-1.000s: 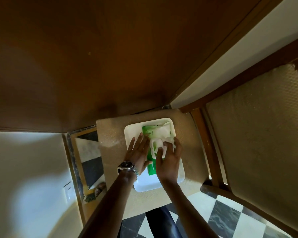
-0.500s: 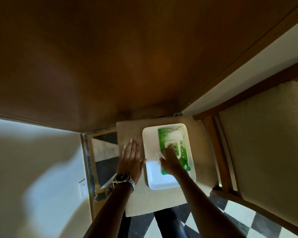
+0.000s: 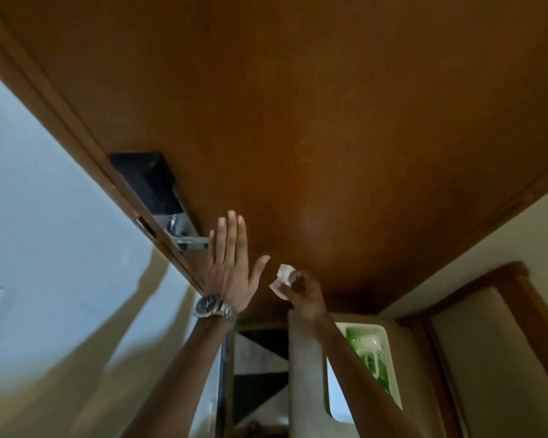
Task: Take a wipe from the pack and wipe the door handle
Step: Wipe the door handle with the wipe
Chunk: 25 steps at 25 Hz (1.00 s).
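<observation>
Up against the brown wooden door (image 3: pixel 314 121), I see my left hand (image 3: pixel 231 267) raised flat, fingers spread wide and empty, its fingertips just beside the metal lever door handle (image 3: pixel 190 241) at the door's left edge. A wristwatch (image 3: pixel 214 306) sits on that wrist. My right hand (image 3: pixel 304 294) is to the right, pinched closed around a crumpled white wipe (image 3: pixel 282 279), apart from the handle. Lower right, the green wipe pack (image 3: pixel 369 358) lies in a white tray (image 3: pixel 337 403) on a beige cushioned seat (image 3: pixel 307 374).

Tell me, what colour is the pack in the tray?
Green and white: the soft plastic wipe pack, seen in the head view.
</observation>
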Each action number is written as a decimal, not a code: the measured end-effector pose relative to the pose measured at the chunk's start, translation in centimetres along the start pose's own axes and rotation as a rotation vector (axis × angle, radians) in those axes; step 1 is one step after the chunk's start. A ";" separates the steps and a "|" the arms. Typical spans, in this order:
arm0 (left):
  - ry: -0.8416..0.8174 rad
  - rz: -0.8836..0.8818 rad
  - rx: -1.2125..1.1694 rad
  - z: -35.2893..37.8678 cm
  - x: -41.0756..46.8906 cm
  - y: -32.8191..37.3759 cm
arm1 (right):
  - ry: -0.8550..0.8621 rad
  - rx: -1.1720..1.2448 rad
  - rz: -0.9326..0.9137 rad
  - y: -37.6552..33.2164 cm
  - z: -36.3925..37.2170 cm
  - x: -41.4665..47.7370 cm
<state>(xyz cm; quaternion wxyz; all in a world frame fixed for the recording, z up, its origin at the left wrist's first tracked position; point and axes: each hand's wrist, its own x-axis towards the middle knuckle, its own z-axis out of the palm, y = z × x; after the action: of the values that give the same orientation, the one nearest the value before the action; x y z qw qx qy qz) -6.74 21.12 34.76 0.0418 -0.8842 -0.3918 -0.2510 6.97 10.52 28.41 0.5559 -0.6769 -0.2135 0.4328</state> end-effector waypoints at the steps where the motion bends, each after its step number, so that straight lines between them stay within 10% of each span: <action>1: 0.095 0.029 0.025 -3.2 2.8 -0.9 | -0.021 0.018 -0.036 -2.4 1.4 -0.3; 10: 0.694 0.191 0.230 -23.7 24.0 -3.6 | -0.046 0.358 -0.023 -9.9 10.1 -2.2; 25: 0.836 0.219 0.349 -23.6 29.6 -7.2 | 0.244 0.042 -0.049 -12.8 15.1 -2.3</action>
<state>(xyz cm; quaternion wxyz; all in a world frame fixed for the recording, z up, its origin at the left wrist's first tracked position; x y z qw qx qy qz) -4.82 39.57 68.53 0.3704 -0.7232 -0.2823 -0.5100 -4.25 21.06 41.08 0.6022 -0.7073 -0.1514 0.3378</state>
